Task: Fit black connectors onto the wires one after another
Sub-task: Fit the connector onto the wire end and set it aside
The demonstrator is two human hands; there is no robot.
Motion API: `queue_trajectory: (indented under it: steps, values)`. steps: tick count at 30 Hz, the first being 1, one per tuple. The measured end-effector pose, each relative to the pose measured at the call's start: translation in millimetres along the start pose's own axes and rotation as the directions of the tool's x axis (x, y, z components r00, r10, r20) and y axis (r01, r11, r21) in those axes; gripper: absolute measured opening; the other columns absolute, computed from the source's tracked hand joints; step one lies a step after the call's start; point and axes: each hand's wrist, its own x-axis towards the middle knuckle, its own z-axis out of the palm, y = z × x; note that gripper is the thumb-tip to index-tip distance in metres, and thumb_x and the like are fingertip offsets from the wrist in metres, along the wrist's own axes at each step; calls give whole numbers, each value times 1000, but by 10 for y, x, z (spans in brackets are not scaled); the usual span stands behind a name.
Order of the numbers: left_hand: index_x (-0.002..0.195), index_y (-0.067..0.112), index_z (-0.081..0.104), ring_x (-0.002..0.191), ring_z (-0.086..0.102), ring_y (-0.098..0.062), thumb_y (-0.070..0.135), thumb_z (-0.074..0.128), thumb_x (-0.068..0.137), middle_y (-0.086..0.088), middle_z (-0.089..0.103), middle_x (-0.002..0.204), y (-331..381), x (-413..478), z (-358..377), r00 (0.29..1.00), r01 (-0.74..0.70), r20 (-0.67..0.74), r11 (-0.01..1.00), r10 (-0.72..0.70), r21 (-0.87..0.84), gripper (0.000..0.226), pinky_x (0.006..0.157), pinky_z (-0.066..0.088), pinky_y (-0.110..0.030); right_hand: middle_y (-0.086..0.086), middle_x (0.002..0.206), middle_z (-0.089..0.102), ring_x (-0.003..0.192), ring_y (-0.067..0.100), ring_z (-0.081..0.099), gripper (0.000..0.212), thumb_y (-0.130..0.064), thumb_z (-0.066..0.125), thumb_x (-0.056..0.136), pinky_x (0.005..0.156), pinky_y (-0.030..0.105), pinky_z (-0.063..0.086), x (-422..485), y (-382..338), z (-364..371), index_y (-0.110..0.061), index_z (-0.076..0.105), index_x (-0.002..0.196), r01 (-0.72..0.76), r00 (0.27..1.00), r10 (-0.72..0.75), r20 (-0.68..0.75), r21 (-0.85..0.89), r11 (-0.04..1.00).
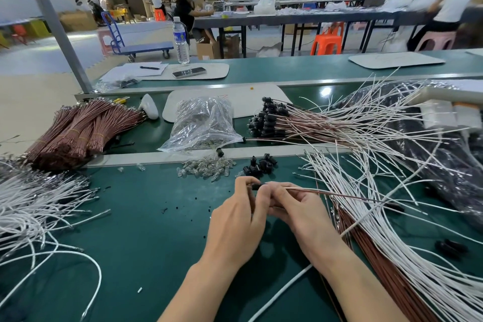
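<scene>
Both hands meet in the middle, just above the green worktop (pixel 146 230). The left hand (pixel 235 214) has its fingers (pixel 245 181) curled round a small black connector (pixel 257 186) and pinches it tight. The right hand (pixel 300 212) pinches a thin brown wire (pixel 326 192) with curled fingers, right beside the connector. The end of the wire touches the connector. How far in it goes is hidden by the fingers. The wire runs off to the right, over a big heap of white wires (pixel 392 243).

Just behind the hands lies a little pile of spare connectors (pixel 260 165). Left of it is a pile of clear bulbs (pixel 206 168). Behind the bulbs sits a clear bag (pixel 203 123). Right of the bag lie done wires (pixel 269 119) with black ends, all bunched together.

Far left are tied brown bundles (pixel 78 131). In front of them spread more white leads (pixel 34 204). A bottle (pixel 180 40) stands farther back, with a phone (pixel 189 72) near it.
</scene>
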Motion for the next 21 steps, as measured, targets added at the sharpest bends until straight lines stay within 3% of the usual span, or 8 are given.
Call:
queue_trajectory:
  steps: [3, 9, 13, 21]
  values:
    - [95, 38, 31, 61, 57, -12, 85, -13, 80, 9, 59, 64, -1, 26, 20, 998, 57, -36, 986, -51, 158, 67, 60, 39, -35, 9, 85, 77, 78, 15, 71, 22, -33, 71, 80, 72, 23, 59, -15, 3, 21, -16, 82, 86, 25, 1000, -26, -5, -66, 997]
    - [75, 30, 27, 60, 58, -22, 77, -11, 85, 7, 47, 56, -40, 57, 55, 991, 128, -76, 953, -111, 274, 61, 55, 35, -36, 1, 89, 79, 84, 19, 75, 19, -24, 59, 102, 78, 28, 61, -58, 50, 22, -22, 78, 98, 156, 986, -167, 3, -371, 916]
    - [74, 29, 28, 69, 63, -24, 69, -11, 87, 6, 46, 58, -55, 64, 52, 995, 100, -26, 941, -97, 323, 57, 59, 40, -37, 0, 89, 79, 83, 16, 75, 21, -17, 57, 103, 75, 24, 59, -59, 55, 9, -22, 78, 98, 151, 986, -164, -1, -376, 914]
    - [72, 29, 26, 67, 63, -22, 65, -15, 88, 7, 45, 59, -81, 50, 58, 997, 66, 7, 935, -73, 350, 57, 59, 44, -37, 1, 91, 79, 85, 16, 74, 26, -11, 55, 103, 74, 22, 58, -55, 46, -13, -20, 78, 98, 162, 986, -165, 24, -367, 916]
